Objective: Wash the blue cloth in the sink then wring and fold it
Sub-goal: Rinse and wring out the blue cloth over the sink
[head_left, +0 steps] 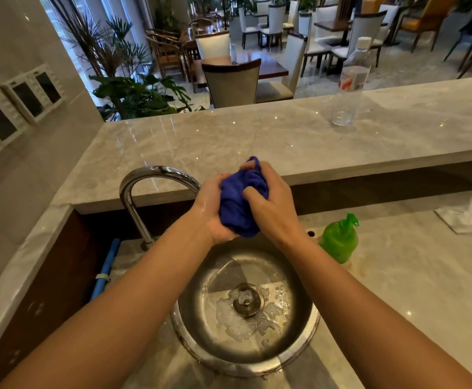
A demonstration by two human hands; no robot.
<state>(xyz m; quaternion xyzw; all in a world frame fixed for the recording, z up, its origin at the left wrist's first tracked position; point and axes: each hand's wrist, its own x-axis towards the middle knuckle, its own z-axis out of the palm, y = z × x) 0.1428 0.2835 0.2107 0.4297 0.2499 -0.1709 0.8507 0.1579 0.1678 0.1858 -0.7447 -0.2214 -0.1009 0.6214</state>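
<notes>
The blue cloth (pixel 236 203) is bunched into a wet wad between both hands, held above the far rim of the round steel sink (pixel 195 329). My left hand (pixel 209 209) grips its left side from below. My right hand (pixel 271 203) clamps over its right side, fingers curled on top. Soapy foam lies around the drain (pixel 247 300) in the sink bottom. The chrome faucet (pixel 150 181) arches to the left of my hands, its spout hidden behind my left hand.
A green soap pump bottle (pixel 340 240) stands right of the sink. A clear plastic bottle (pixel 350 82) stands on the raised marble counter (pixel 257 136). A white cloth (pixel 470 214) lies at far right. A blue pipe (pixel 105 270) runs down at left.
</notes>
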